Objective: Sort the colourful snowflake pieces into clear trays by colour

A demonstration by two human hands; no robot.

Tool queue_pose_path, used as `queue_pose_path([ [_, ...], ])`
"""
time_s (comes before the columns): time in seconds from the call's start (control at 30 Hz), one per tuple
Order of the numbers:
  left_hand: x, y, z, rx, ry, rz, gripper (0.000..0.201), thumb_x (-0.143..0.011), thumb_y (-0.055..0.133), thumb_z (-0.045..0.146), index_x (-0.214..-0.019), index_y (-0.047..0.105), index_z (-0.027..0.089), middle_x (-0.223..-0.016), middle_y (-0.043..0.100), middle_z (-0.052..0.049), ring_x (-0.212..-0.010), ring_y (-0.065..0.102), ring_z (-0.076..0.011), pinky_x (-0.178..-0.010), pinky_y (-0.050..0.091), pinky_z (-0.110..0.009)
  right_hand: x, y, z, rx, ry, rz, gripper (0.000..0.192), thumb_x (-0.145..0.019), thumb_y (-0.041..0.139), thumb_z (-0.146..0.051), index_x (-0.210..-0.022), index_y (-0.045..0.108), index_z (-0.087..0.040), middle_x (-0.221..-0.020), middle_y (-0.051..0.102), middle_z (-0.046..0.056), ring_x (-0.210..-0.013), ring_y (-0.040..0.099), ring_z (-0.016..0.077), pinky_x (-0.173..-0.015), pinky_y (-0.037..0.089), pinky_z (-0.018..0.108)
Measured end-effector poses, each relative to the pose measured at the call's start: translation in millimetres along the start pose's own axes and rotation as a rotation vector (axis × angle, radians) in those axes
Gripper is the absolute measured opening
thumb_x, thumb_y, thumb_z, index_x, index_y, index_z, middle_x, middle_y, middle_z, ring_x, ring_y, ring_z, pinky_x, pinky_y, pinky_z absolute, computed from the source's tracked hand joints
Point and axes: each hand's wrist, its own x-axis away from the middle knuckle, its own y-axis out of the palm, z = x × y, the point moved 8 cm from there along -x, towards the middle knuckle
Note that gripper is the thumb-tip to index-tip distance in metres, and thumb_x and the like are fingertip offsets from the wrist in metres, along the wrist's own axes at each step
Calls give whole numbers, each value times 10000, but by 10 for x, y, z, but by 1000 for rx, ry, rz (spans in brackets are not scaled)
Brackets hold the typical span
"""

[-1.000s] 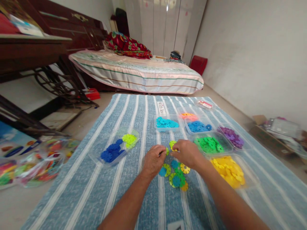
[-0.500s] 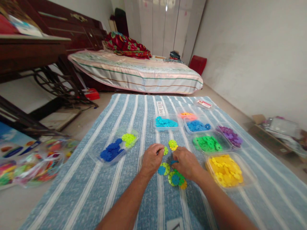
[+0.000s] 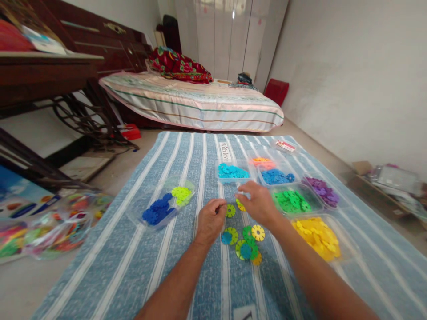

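My left hand (image 3: 211, 220) is closed in a pinch above the striped cloth; what sits between its fingertips is hidden. Right by those fingertips is a yellow-green notched disc (image 3: 230, 210). My right hand (image 3: 259, 202) hovers to the right, thumb and forefinger apart, with nothing visible between them. Partly under it shows a yellow disc (image 3: 240, 205). Nearer to me lie a pale yellow disc (image 3: 258, 232), a light blue disc (image 3: 227, 238) overlapping a yellow-green one, and a cluster of green discs (image 3: 247, 233), yellow-green and blue discs with an orange-yellow disc (image 3: 256, 258) at its edge.
Clear boxes hold sorted discs: light blue (image 3: 232, 170), orange (image 3: 262, 162), blue (image 3: 276, 176), purple (image 3: 322, 191), green (image 3: 291, 202) and yellow (image 3: 316, 238). At left, another box holds dark blue discs (image 3: 158, 209) and yellow-green ones. A bed (image 3: 200, 106) stands beyond the table.
My right hand has moved away from me and its fingers have spread. The pale yellow disc has come into view; a blue disc seen by that hand is out of sight. My left hand stays put.
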Motion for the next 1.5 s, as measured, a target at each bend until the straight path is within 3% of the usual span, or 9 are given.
queue_pose_path([
  [0.1,-13,-14,-23,9,-29,12,186,-801,487,226,-826,671,212,-871,698,-4,-837,646,-137,-809,509,-269,385,411,-224,92,-105,-305,138,-819,587,-283,-815,679,-180,-911,632,51,-913,567,177,-834,416,278],
  [0.2,-17,-17,-24,11,-49,16,186,-798,491,232,-815,676,213,-879,702,0,-841,648,-138,-816,506,-266,663,624,-341,169,-143,-384,202,-780,641,-323,-869,686,-148,-1036,598,96,-1046,512,245,-896,404,345],
  [0.33,-14,-20,0,12,-59,13,191,-789,487,214,-804,678,211,-876,706,-1,-827,648,-136,-805,507,-258,730,673,-358,163,-128,-372,222,-784,640,-291,-950,673,-146,-1086,577,102,-1108,469,260,-942,384,361],
  [0.57,-9,-26,11,16,-52,9,194,-784,486,198,-797,679,194,-856,699,-10,-819,645,-139,-798,502,-263,692,619,-295,69,-96,-398,128,-775,602,-215,-867,649,-140,-1006,604,81,-995,527,206,-874,400,305],
  [0.73,-13,-7,-13,25,-44,1,190,-787,485,204,-800,674,211,-852,698,2,-809,643,-134,-773,504,-260,502,530,-202,77,-101,-418,151,-787,562,-186,-912,644,-170,-935,654,62,-939,578,191,-837,404,288],
  [0.93,-7,7,-35,23,-33,4,189,-787,476,200,-798,664,220,-852,688,9,-816,637,-129,-777,505,-258,-155,-68,17,177,24,-3,367,-887,495,-289,-1238,530,-189,-1162,621,92,-1085,547,217,-896,398,307],
  [1.0,-1,7,-36,19,-29,3,177,-779,486,198,-794,661,222,-852,686,10,-811,633,-128,-769,506,-257,-230,-148,90,258,103,33,393,-915,445,-308,-1285,488,-183,-1172,614,106,-1072,558,224,-883,406,318],
  [1.17,7,34,-37,13,-21,-15,160,-738,541,189,-842,660,217,-893,680,-3,-790,629,-133,-753,521,-262,-39,171,182,416,165,-228,252,-899,459,-281,-1044,637,-177,-1060,643,102,-985,603,212,-812,426,289],
  [1.5,17,100,-93,-32,-5,-35,257,-718,569,169,-954,654,224,-1062,663,-38,-972,622,-181,-806,543,-320,141,481,286,449,214,-289,244,-876,512,-301,-967,669,-138,-1025,631,129,-1007,576,231,-767,435,287],
])
